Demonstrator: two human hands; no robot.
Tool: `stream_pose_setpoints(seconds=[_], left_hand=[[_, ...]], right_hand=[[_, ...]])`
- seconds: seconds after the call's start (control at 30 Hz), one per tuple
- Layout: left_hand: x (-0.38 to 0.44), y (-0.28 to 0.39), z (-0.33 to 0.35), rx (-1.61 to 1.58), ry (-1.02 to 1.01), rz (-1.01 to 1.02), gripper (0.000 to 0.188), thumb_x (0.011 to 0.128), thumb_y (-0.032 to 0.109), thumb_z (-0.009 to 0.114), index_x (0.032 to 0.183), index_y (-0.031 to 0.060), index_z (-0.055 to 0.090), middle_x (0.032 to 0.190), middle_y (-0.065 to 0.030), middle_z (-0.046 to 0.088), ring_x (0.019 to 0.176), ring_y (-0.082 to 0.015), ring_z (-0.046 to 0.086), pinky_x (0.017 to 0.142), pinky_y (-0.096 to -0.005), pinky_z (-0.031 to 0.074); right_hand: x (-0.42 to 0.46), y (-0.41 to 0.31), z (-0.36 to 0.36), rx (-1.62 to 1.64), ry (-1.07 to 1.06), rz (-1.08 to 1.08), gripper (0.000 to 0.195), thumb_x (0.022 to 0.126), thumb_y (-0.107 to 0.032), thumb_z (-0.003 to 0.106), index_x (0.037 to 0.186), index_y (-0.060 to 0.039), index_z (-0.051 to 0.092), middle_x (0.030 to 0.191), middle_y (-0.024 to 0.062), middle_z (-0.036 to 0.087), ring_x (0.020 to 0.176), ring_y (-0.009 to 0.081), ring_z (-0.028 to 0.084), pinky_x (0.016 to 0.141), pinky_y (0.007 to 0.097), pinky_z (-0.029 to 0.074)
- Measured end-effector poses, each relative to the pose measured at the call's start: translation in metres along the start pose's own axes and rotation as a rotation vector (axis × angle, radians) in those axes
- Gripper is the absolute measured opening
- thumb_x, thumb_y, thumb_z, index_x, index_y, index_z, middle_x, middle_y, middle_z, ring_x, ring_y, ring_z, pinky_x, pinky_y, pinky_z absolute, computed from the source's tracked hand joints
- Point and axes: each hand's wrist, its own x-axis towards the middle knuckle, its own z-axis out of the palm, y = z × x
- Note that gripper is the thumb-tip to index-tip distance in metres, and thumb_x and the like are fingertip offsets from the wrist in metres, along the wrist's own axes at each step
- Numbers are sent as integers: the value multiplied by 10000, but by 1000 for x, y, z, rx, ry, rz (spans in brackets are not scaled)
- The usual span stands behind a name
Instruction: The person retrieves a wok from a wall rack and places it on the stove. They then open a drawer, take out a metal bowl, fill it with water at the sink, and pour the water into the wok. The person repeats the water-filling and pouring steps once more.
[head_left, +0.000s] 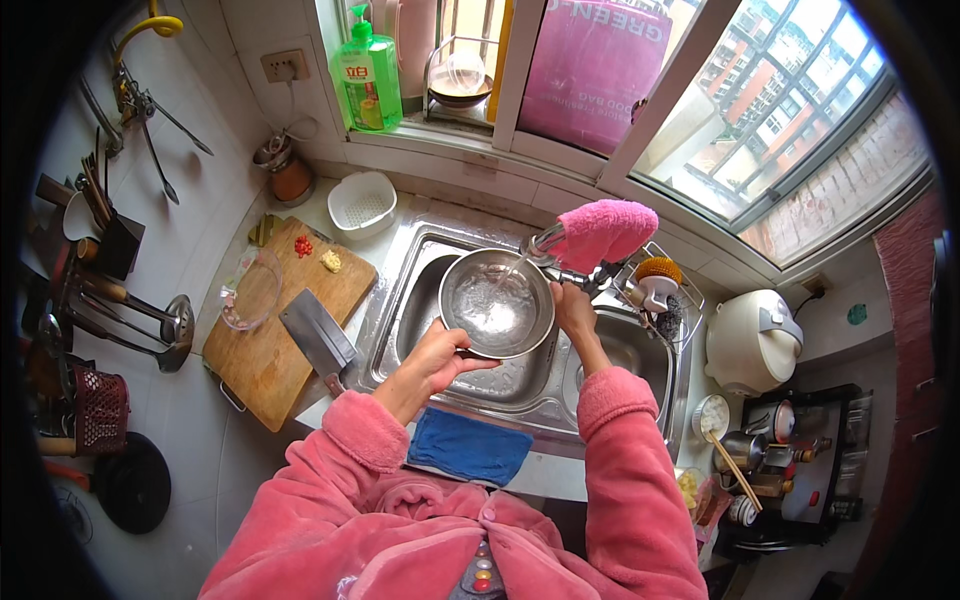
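Observation:
A round stainless steel bowl (496, 304) is tilted slightly over the left basin of the double sink (551, 390), and water from the faucet (541, 244) runs into it. My left hand (435, 360) grips the bowl's lower left rim, thumb on top and fingers beneath. At the bowl's right edge is my right hand (574, 306), just below the faucet; whether it holds the rim or touches the tap handle is hard to tell. A pink cloth (609, 232) hangs over the faucet.
To the left, a wooden cutting board (330, 281) bears chopped red and pale bits, a clear dish (253, 291) and a cleaver (319, 334). A white strainer basket (362, 204) stands behind. A blue cloth (470, 446) lies at the front edge; a rice cooker (750, 341) stands right.

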Motion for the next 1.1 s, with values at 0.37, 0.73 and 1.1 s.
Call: stream_pose_setpoints(seconds=[0.37, 0.73, 1.1], left_hand=[[-4, 0, 1, 3, 13, 5, 575, 790, -145, 374, 1341, 16, 341, 1314, -215, 467, 1157, -403, 552, 932, -668, 482], [-5, 1, 4, 20, 7, 2, 582, 785, -147, 375, 1345, 9, 343, 1307, -212, 471, 1157, -394, 552, 927, -661, 489], [-3, 1, 2, 31, -9, -16, 578, 788, -145, 367, 1346, 4, 341, 1309, -219, 473, 1155, -396, 555, 925, -656, 495]], right_hand=[[1, 1, 5, -25, 30, 6, 444, 966, -472, 452, 965, -64, 627, 1005, 259, 663, 977, 468, 623, 823, 542, 482], [2, 3, 6, -22, 17, 10, 457, 967, -484, 443, 977, -65, 627, 1013, 264, 659, 981, 471, 620, 827, 546, 478], [-2, -1, 1, 4, -5, 37, 515, 969, -520, 404, 984, -57, 628, 1015, 259, 658, 1007, 466, 603, 830, 543, 464]])
